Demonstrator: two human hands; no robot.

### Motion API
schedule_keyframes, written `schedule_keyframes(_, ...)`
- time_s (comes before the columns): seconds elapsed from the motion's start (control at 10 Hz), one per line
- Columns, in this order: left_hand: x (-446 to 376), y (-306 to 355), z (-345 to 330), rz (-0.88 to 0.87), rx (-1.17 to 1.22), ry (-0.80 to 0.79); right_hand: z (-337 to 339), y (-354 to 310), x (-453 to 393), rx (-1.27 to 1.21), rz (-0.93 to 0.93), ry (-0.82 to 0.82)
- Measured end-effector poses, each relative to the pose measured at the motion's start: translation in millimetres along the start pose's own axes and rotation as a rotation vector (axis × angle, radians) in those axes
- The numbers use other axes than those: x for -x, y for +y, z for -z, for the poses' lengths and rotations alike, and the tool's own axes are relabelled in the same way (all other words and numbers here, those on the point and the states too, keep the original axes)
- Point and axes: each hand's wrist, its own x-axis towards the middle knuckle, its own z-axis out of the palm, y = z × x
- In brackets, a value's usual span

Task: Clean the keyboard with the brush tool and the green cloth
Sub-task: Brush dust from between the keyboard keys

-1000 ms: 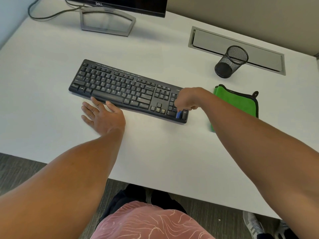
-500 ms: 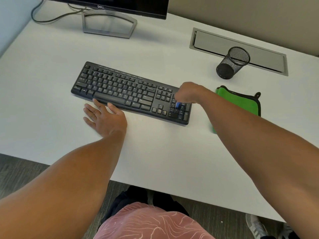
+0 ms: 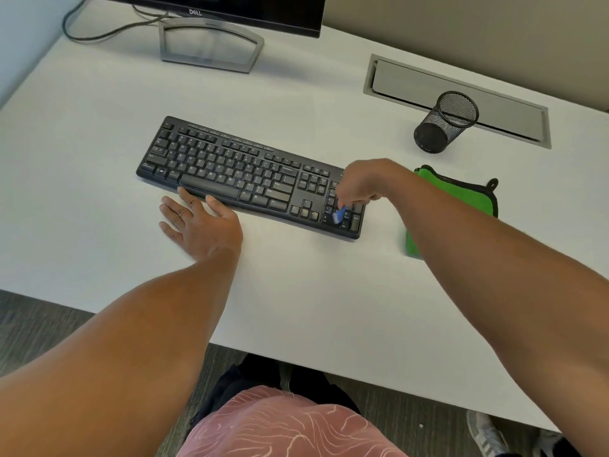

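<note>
On the white worktop (image 3: 99,159) there is one black keyboard (image 3: 244,174), one green cloth (image 3: 458,196), one blue brush (image 3: 339,215), one black mesh cup (image 3: 445,122), one monitor (image 3: 230,8) on a grey stand (image 3: 211,44), and one grey hatch (image 3: 461,100) set into the surface behind the cup. Two hands are in view.

The keyboard lies slanted across the middle of the worktop, its number pad at the right end. The cloth lies flat just right of the keyboard, partly hidden by the right forearm; it has a dark edge and a small loop at its far corner.

The left hand (image 3: 197,225) lies flat on the worktop with fingers straight and spread, holding nothing; its fingertips touch the near edge of the keyboard by the space bar.

The right hand (image 3: 362,183) is curled over the number pad and pinches the brush, whose pale bristles point down and touch the lower keys of the pad (the handle is mostly hidden inside the fingers, so only the blue end shows).
</note>
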Motion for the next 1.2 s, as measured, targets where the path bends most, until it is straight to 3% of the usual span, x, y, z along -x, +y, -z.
schedule_keyframes(0.1,0,0,0,-0.003,0.002,0.0,11,16,1,0.143,-0.051,0.068)
schedule_keyframes(0.5,2,1,2,-0.001,-0.005,0.003,-26,52,-9,0.244,-0.042,0.127)
schedule_keyframes(0.7,1,0,1,-0.003,-0.007,-0.004,-14,44,-8,0.114,0.048,0.187)
schedule_keyframes(0.9,1,1,1,-0.004,-0.015,0.004,-16,48,-12,0.139,0.026,0.288)
schedule_keyframes(1.1,0,0,0,-0.004,-0.008,0.006,-18,53,-7,0.285,-0.064,0.182)
schedule_keyframes(1.2,0,0,0,-0.003,-0.004,0.003,-8,49,-3,0.157,-0.015,0.232)
